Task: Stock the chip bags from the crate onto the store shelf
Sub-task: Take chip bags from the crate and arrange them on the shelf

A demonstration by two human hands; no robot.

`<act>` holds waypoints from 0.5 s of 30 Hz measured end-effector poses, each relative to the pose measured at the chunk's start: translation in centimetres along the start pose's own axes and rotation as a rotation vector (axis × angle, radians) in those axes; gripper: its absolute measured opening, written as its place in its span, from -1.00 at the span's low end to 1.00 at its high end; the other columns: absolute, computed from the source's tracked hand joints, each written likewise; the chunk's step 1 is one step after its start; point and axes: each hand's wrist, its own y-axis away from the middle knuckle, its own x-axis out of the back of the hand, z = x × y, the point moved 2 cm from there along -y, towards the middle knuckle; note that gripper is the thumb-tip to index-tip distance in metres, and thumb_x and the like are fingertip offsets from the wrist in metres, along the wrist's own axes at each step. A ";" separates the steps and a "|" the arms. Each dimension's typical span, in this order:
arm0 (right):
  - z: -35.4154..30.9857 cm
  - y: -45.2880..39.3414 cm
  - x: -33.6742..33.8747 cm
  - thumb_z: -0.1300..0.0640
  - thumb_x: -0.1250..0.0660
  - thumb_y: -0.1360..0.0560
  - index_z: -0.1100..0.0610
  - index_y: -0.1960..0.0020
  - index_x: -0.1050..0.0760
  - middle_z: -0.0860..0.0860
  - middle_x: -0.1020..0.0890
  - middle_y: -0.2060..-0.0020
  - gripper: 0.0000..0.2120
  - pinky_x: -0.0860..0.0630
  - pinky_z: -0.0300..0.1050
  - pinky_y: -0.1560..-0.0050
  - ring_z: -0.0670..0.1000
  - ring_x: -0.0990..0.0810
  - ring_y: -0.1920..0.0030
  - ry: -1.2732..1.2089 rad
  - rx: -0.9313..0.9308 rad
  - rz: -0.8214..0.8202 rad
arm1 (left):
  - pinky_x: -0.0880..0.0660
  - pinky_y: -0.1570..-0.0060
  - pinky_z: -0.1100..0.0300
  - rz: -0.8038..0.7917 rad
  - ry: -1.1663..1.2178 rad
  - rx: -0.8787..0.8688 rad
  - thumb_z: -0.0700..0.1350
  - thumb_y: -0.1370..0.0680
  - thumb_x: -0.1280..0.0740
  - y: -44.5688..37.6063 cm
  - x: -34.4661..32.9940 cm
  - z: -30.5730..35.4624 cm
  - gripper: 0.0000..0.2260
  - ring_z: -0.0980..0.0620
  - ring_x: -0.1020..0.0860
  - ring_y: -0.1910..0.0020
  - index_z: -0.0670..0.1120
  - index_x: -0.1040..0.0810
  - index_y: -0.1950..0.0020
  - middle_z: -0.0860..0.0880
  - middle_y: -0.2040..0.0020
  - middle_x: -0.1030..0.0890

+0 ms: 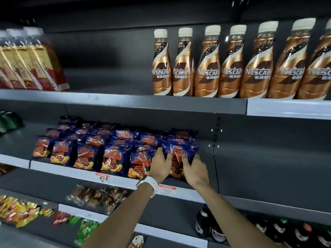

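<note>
Several dark blue chip bags with orange print stand in rows on the middle shelf. At the right end of the front row, one more chip bag stands upright between my two hands. My left hand, with a white watch on its wrist, presses the bag's left side. My right hand grips its lower right side. The crate is not in view.
Brown coffee bottles line the upper shelf, with red and gold packs at the far left. Below are brown snack packs, yellow and green packets, and dark bottles. The middle shelf to the right of the bags is bare.
</note>
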 end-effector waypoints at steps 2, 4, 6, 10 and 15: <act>-0.3 0.9 -1.1 -0.22 -0.11 -0.63 0.09 -0.16 -0.38 0.06 -0.62 0.01 -0.62 -0.49 -0.07 0.04 0.13 -0.62 0.00 0.009 -0.015 -0.002 | -0.42 -0.13 0.09 -0.014 -0.008 -0.023 -0.09 -0.63 -0.20 0.3 0.8 -1.1 -0.83 -0.08 -0.52 -0.13 -0.16 -0.41 -0.14 -0.07 -0.11 -0.55; -0.5 1.7 -2.0 -0.21 -0.12 -0.63 0.10 -0.18 -0.37 0.04 -0.60 0.04 -0.62 -0.49 -0.08 0.04 0.12 -0.61 0.02 0.023 -0.024 -0.002 | -0.37 -0.14 0.14 -0.030 -0.019 -0.049 -0.09 -0.63 -0.20 0.6 1.5 -2.0 -0.77 -0.01 -0.49 -0.16 -0.19 -0.41 -0.21 0.01 -0.14 -0.50; -0.5 2.3 -2.7 -0.19 -0.13 -0.64 0.11 -0.19 -0.35 0.02 -0.57 0.08 -0.63 -0.47 -0.09 0.05 0.08 -0.56 0.08 0.031 -0.031 -0.009 | -0.33 -0.17 0.16 -0.070 -0.024 -0.036 -0.08 -0.63 -0.22 0.7 2.0 -2.9 -0.72 0.03 -0.43 -0.20 -0.22 -0.39 -0.27 0.04 -0.16 -0.43; 0.5 2.8 -3.6 -0.09 -0.12 -0.67 0.12 -0.25 -0.31 0.05 -0.58 -0.05 -0.69 -0.40 -0.13 0.00 0.03 -0.50 0.04 -0.036 -0.069 -0.066 | -0.41 0.01 0.15 -0.168 -0.059 -0.053 -0.08 -0.55 -0.33 0.4 1.5 -5.0 -0.85 -0.06 -0.53 -0.01 -0.09 -0.42 -0.04 -0.03 0.00 -0.55; 1.2 2.5 -4.3 -0.09 -0.06 -0.69 0.09 -0.27 -0.27 0.05 -0.56 -0.12 -0.71 -0.36 -0.14 -0.06 0.02 -0.48 0.00 -0.095 -0.111 -0.135 | -0.47 -0.04 0.12 -0.164 -0.018 -0.033 -0.09 -0.54 -0.34 0.2 0.5 -5.7 -0.85 -0.02 -0.55 0.03 -0.09 -0.46 -0.06 -0.02 0.02 -0.59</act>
